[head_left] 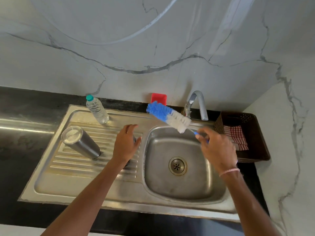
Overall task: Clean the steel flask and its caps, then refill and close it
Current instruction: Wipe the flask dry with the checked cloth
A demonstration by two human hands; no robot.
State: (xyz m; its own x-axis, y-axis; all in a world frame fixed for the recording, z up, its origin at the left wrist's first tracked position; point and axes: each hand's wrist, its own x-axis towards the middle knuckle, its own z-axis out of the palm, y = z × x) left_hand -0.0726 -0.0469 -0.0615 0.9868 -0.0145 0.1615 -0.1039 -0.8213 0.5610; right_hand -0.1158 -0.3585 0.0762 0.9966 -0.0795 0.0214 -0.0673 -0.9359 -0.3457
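Right grip (218, 149) on brush (170, 116), tap (201, 103) behind

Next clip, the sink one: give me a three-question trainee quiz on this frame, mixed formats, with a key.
1. True or false: the steel flask lies inside the sink basin.
2. What does the right hand hold? A) a sponge B) the blue and white bottle brush C) a spoon
3. Fill in: the checked cloth lies in the brown ____.

Key: 1 false, it stands on the drainboard; 2 B; 3 basket.
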